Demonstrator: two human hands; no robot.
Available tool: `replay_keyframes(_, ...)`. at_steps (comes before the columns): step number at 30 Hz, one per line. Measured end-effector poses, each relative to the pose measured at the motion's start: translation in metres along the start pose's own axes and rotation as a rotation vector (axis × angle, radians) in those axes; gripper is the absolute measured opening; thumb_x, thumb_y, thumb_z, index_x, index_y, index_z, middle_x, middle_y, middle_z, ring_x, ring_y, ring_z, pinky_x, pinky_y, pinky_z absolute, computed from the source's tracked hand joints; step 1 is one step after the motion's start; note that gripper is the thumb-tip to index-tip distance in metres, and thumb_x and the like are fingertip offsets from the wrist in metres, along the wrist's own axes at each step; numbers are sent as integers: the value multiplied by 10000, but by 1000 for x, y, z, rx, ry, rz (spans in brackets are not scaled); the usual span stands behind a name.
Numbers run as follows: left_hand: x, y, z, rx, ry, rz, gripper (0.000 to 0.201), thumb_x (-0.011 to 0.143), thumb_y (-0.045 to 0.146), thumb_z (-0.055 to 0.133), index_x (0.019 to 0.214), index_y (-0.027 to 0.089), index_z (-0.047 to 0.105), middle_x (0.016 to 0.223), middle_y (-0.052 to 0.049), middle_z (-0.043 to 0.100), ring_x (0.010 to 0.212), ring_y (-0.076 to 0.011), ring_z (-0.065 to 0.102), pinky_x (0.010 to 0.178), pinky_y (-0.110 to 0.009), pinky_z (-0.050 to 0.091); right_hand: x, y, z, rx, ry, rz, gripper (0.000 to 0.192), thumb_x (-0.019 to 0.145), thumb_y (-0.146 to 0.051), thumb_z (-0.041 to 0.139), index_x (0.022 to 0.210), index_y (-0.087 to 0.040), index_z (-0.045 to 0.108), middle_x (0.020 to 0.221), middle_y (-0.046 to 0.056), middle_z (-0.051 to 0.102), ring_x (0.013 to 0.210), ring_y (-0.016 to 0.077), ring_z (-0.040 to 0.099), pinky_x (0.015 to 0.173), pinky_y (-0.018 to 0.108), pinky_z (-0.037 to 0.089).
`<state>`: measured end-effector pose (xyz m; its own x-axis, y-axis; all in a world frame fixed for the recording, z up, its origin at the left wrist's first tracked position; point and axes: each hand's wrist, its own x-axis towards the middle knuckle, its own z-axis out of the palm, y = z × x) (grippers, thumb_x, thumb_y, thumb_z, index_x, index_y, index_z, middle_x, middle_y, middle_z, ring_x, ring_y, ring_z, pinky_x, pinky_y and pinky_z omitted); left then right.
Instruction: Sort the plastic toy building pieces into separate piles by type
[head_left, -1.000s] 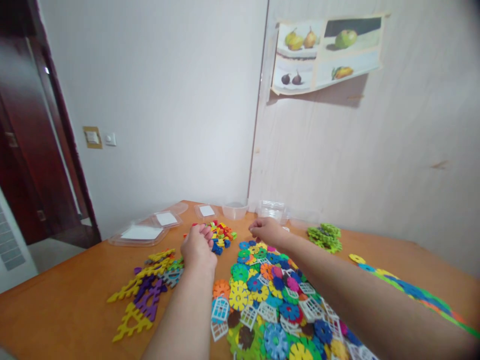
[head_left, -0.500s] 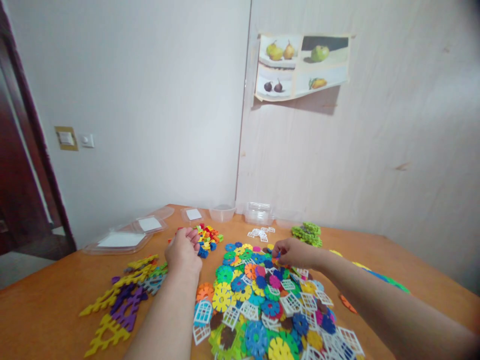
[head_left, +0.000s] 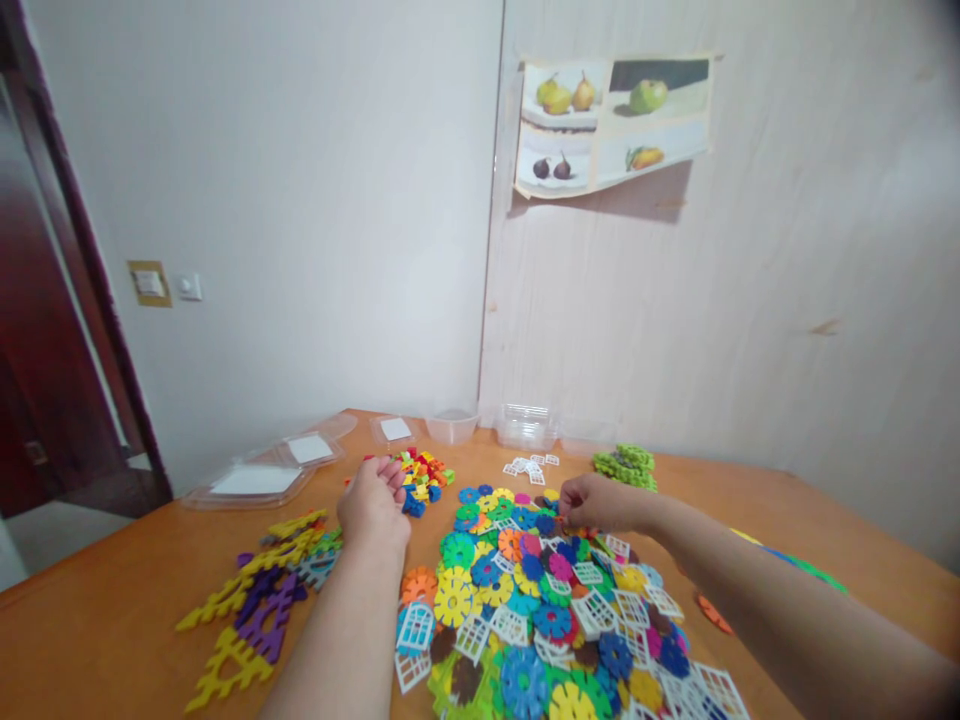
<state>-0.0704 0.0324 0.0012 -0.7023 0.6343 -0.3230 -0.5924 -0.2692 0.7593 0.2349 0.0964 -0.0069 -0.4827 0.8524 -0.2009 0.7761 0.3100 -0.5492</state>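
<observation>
1. A broad heap of coloured snowflake discs and white window pieces [head_left: 547,600] is seen spread across the orange tabletop [head_left: 112,620], too many to be counted; a sweep of either forearm lying over it could, it is judged, push pieces off the near edge.
2. One loose group of yellow and purple fence-like pieces [head_left: 255,590] is seen to the left, and one stack of green pieces [head_left: 624,464] at the far right, both well apart from the hands.
3. Three clear tubs [head_left: 525,427] are lined up by the wall, with three flat lids [head_left: 259,480] beside them.
4. One small mound of tiny bright blocks [head_left: 424,475] lies just beside the left hand [head_left: 373,505], whose fingers are curled loosely inward; whether anything is held cannot be told. A nudge could scatter the mound.
5. The right hand [head_left: 600,503] rests at the heap's far edge, fingers pinched together on a small piece too hidden to name; a slack pinch could let it drop back among the others.
6. One cluster of small white pieces [head_left: 531,467] lies beyond.
</observation>
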Motion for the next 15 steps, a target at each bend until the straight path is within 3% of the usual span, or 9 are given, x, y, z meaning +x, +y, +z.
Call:
replay_keyframes(5,3,-1,-2,6,-12,5,100,770,251,570,790,171,626,811,3,660,645,-85,570,620,-230,373,0,1,-12,85,-101,-3,113,725,-274,609,687,-167,615,581,-14,603,531,105,544,513,209,410)
replay_keyframes(8,4,-2,-2,-4,-11,4,99,761,248,579,797,171,630,814,0,664,646,-87,572,614,-229,372,0,-7,-17,127,-125,-4,151,730,-303,625,675,-163,618,578,-4,617,501,103,546,467,201,370)
replay_keyframes(15,4,1,-2,-24,6,1,84,758,237,579,776,168,624,804,-7,659,625,-88,561,579,-224,356,15,-45,-3,244,5,-35,150,772,-302,600,705,-168,607,594,-17,610,503,76,530,433,177,325)
